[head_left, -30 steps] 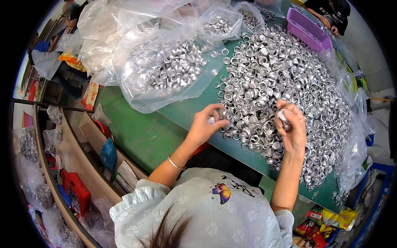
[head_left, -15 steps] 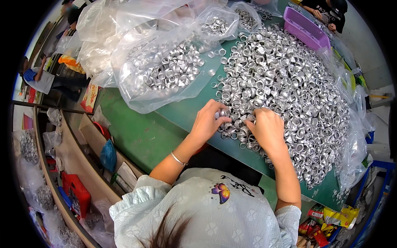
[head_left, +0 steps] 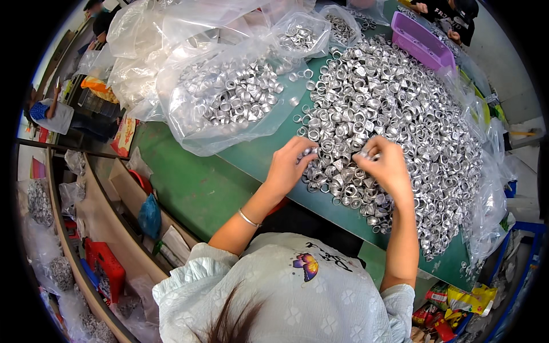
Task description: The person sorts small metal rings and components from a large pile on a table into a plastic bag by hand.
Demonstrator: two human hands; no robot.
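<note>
- Green floor [head_left: 177, 166] runs beside a dark green table [head_left: 260, 151] in my feed, with a co-worker [head_left: 452, 17] at the far right corner.
- On the table I see a broad heap of silver rings [head_left: 412, 126], spread loose in front of both hands.
- My left hand [head_left: 289, 166] is closed on a few rings [head_left: 309, 152] at the heap's near-left edge.
- My right hand [head_left: 389, 168] is curled over the heap, thumb and fingers seemingly pinching a small silver piece; I cannot make out its shape.
- Left of the heap, a clear plastic bag [head_left: 200, 140] holds a smaller lot; beyond the heap sits a purple basket [head_left: 420, 50].
- I judge much remains loose; how many pieces are finished, I cannot tell.
</note>
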